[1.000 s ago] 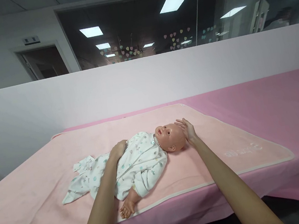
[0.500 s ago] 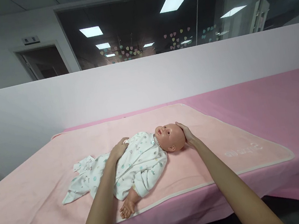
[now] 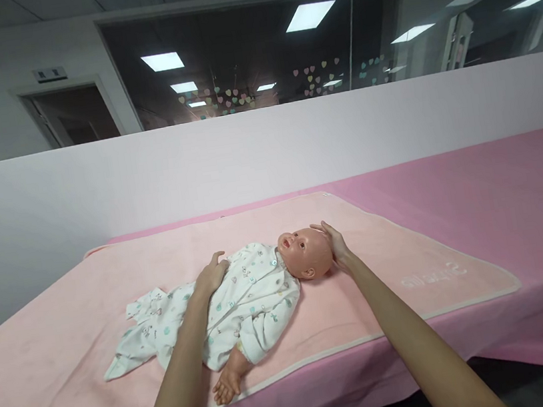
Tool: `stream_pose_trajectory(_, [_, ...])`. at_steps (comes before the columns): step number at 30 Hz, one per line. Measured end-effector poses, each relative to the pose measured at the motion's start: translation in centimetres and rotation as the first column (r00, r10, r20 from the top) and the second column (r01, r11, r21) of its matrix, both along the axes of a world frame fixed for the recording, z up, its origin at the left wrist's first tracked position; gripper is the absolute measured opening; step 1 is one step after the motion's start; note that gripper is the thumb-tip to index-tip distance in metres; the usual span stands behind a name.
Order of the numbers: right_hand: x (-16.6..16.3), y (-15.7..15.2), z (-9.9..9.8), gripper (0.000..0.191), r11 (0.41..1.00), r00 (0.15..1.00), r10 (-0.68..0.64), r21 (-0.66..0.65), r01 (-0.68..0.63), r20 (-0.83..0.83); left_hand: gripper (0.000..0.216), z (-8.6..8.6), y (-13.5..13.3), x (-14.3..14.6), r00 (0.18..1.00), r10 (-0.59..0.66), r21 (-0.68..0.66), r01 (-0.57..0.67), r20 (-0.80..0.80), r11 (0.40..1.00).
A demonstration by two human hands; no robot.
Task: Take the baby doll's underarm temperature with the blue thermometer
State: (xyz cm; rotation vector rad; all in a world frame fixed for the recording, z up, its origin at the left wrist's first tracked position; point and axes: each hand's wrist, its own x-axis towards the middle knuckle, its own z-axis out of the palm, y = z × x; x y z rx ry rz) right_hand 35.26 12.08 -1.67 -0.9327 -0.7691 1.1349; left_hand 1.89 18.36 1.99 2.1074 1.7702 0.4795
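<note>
The left hand lies open, palm down, on the chest of the doll, which lies on its back under both hands. The right hand cups its head, fingers curled over the crown. A blanket spreads beneath them, with a wall beyond.

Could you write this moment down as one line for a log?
left hand: flat on chest of doll | right hand: cupping doll's head | doll: lying face up on pink blanket

The baby doll I touch lies face up in a white printed onesie, bald head to the right, on the pale pink blanket, toward its near edge.
</note>
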Motion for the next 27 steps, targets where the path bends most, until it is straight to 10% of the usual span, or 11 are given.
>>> stream_pose_trajectory(7, [1.0,0.7,-0.5,0.038,0.978,0.98,-0.197,0.071,0.195,0.021,0.048,-0.4,0.2,-0.2,1.0,0.015,0.022,-0.015,-0.004,1.0])
stream_pose_trajectory(15, [-1.3,-1.4,0.9,0.039,0.985,0.985,0.17,-0.01,-0.17,0.035,0.041,-0.7,1.0,-0.2,0.999,-0.036,0.026,0.037,-0.031,0.999])
stream_pose_trajectory(27, [0.2,0.0,-0.3,0.044,0.997,0.998,0.031,0.067,-0.034,0.053,0.044,-0.8,1.1,-0.3,0.997,-0.062,0.041,0.064,-0.051,0.997])
